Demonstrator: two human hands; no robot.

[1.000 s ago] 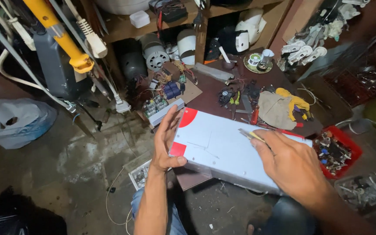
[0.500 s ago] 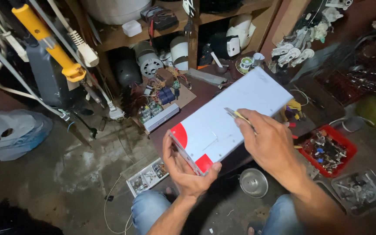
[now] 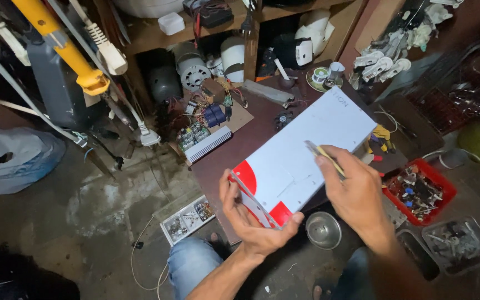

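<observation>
Left hand clamped on white-red case end; right hand pinching, seemingly, thin tool.

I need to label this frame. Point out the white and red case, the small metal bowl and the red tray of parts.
white and red case (image 3: 306, 147), head view, its broad white face.
small metal bowl (image 3: 323, 230), head view, its inside.
red tray of parts (image 3: 447, 188), head view, its right rim.

Flat metal case lies slantwise over the low table — near end in the left hand, right hand on top w/ a small tool. Steel bowl on floor below; parts tray to its left, bin of bits right — circuit boards behind.
</observation>
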